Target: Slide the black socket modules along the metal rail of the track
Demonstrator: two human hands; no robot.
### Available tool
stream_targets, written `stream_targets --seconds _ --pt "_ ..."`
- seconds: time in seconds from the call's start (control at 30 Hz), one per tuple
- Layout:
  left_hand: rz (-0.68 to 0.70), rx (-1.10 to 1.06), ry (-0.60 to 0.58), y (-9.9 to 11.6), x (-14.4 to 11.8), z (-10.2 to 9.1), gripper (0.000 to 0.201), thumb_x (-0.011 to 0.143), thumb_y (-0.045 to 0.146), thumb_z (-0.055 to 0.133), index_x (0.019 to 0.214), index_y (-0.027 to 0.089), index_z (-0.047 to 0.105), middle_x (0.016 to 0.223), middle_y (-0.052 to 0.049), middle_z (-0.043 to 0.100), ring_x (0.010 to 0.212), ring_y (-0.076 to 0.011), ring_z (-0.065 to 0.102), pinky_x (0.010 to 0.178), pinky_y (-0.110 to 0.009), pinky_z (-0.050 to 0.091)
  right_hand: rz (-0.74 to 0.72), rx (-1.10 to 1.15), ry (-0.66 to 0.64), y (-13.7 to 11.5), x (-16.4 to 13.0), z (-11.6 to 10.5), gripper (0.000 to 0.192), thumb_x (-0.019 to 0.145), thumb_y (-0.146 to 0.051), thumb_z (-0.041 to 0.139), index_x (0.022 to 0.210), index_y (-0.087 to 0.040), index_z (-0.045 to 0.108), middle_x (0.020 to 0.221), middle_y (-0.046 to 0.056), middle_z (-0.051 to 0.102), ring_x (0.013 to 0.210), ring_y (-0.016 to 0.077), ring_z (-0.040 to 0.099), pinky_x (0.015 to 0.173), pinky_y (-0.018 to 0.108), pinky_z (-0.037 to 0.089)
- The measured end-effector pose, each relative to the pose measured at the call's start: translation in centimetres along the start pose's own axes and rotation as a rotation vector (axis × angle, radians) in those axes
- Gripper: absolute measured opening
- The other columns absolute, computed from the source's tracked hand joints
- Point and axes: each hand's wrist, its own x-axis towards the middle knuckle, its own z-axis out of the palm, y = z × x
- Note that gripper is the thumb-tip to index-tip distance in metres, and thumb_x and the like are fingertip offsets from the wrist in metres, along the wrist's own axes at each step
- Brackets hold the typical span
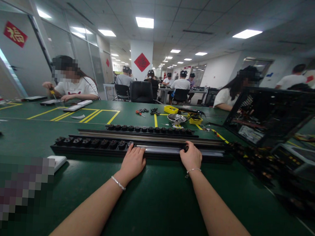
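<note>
A long black rail (90,151) lies across the green table in front of me. Its left part carries a row of round black socket modules (86,142); the right part shows a bare silvery channel (163,150). My left hand (134,161) is closed over the near edge of the rail, its index finger touching the last module in the row. Over the channel, farther right, my right hand (192,157) is closed on a small black module (185,148), mostly hidden by the fingers.
Behind lie an empty-looking rail (156,138) and another filled row (151,130). Yellow trays (171,109), a metal bowl (176,118) and a screwdriver (140,113) lie farther back. An open computer case (249,133) and dark parts (254,160) stand right. Co-workers sit around.
</note>
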Motion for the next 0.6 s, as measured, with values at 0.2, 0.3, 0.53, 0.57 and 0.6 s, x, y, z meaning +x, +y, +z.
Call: stream_targets --seconds 0.2,0.3,0.53,0.57,0.6 --pt "-0.002 -0.009 -0.004 0.06 -0.01 -0.06 0.034 0.082 0.022 0.049 0.114 0.014 0.057 0.102 -0.01 0.066 0.103 -0.0234 0.058 0.113 -0.044 0.021 0.0 -0.001 -0.009 0.03 0.08 -0.08 0.042 0.075 -0.02 0.049 0.117 -0.018 0.054 0.102 0.009 0.065 0.101 0.0232 0.056 0.091 0.034 0.035" --pt "-0.005 -0.017 -0.004 0.07 0.02 -0.06 0.034 0.082 0.022 0.05 0.114 0.016 0.057 0.103 -0.01 0.066 0.103 -0.0238 0.058 0.112 -0.045 0.021 0.006 0.0 -0.003 0.18 0.16 -0.16 0.042 0.075 -0.019 0.049 0.117 -0.018 0.054 0.102 0.009 0.065 0.1 0.0227 0.056 0.091 0.035 0.036" --pt "0.003 -0.013 0.006 0.02 0.04 -0.08 0.033 0.081 0.021 0.049 0.113 0.015 0.058 0.103 -0.01 0.066 0.103 -0.0242 0.058 0.112 -0.045 0.022 0.025 -0.02 -0.008 0.64 0.37 -0.38 0.041 0.076 -0.02 0.05 0.116 -0.017 0.054 0.102 0.009 0.064 0.1 0.0228 0.057 0.092 0.035 0.036" --pt "0.003 -0.011 0.005 0.02 0.04 -0.1 0.034 0.081 0.021 0.049 0.113 0.015 0.058 0.103 -0.01 0.066 0.103 -0.0241 0.058 0.112 -0.045 0.021 0.025 -0.021 -0.01 0.66 0.38 -0.39 0.041 0.076 -0.02 0.049 0.116 -0.017 0.055 0.103 0.009 0.064 0.1 0.0231 0.057 0.092 0.035 0.036" --pt "0.003 -0.01 0.003 0.01 0.03 -0.11 0.033 0.081 0.021 0.049 0.113 0.015 0.058 0.103 -0.01 0.066 0.103 -0.0241 0.058 0.112 -0.045 0.021 0.024 -0.021 -0.011 0.67 0.38 -0.39 0.041 0.076 -0.02 0.049 0.116 -0.017 0.055 0.103 0.009 0.065 0.1 0.0233 0.057 0.092 0.035 0.036"
